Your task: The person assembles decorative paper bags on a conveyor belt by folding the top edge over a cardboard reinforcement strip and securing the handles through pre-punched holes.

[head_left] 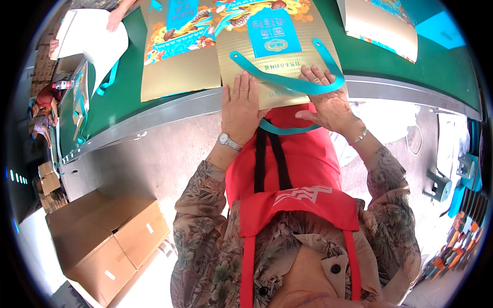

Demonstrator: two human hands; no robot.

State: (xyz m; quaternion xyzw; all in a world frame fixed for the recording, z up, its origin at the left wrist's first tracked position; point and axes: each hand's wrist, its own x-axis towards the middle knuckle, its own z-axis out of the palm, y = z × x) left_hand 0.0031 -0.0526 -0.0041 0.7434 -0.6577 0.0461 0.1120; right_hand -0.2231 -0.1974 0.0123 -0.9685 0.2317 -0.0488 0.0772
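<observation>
A gold printed gift bag (280, 61) with a teal panel lies flat at the table's near edge, its lower end overhanging my red apron. My left hand (240, 105) rests on its near left corner, fingers straight and flat. On the near right part lies my right hand (331, 105), fingers stretched out and thumb spread below the bag's edge. A teal ribbon handle (277, 79) loops across the bag and over the fingers of my right hand. Another teal ribbon (290, 130) hangs below the near edge, between my hands.
More gold printed bags (179, 74) lie to the left on the green table (126, 100). Another bag (380, 33) is at far right. At far left, another person's hand (115, 19) touches a white sheet (97, 38). An open cardboard box (110, 241) stands lower left; a grey stool (439, 186) stands right.
</observation>
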